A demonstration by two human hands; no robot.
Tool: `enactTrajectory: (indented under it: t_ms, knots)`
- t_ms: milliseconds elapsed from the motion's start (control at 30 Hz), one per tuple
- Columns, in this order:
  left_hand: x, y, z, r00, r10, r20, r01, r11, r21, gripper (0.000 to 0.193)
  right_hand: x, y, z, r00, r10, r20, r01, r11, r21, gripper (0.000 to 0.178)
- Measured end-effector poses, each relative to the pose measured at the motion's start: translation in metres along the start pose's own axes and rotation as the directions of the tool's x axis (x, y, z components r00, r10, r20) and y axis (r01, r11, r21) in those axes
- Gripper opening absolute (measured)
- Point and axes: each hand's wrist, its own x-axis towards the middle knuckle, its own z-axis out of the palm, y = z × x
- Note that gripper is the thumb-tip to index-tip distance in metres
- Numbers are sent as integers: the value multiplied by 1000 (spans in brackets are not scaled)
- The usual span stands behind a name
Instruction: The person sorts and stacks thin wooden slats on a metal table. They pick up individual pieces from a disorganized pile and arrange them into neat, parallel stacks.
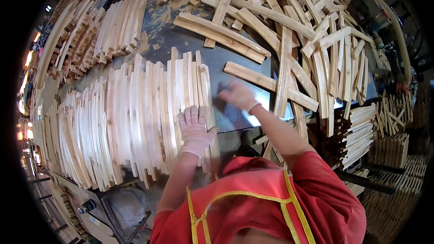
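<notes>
Two gloved hands work at the near edge of a dark, dusty metal-topped table (181, 40). The left hand (195, 129), in a pale knit glove, lies flat and spread with fingers wide on the right end of a long row of pale curved wooden slats standing on edge (135, 117); it grips nothing, only presses against the last slats. That row runs leftward from the left hand, its slats' long axes pointing away from the person, so the row lies directly under and to the left of that hand.

The right hand (238, 96) hovers over bare tabletop just right of the row; it is blurred, and whether it is closed on something cannot be told. Beyond it, just up and right, a single flat pale wooden strip (266, 85) lies slantwise, its long axis running from upper left to lower right. The right hand is clearly the nearer one to this strip.

Farther right of the row, a loose heap of criss-crossed pale wooden strips (312, 31) covers the table's far corner. A second row of edge-standing slats (120, 27) sits beyond the first. Nothing stands between the right hand and the slanted strip.
</notes>
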Motion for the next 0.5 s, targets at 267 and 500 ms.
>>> enactTrajectory:
  t_ms: [267, 500]
  knots:
    - [10, 10, -17, 999, 4, 37, -5, 1000, 20, 92, -9, 153, -80, 725, 131, -676, -396, 882, -254, 86]
    - [21, 29, -40, 980, -105, 169, 90, 991, 98, 88, -21, 141, -76, 613, 408, -677, -567, 824, -17, 86]
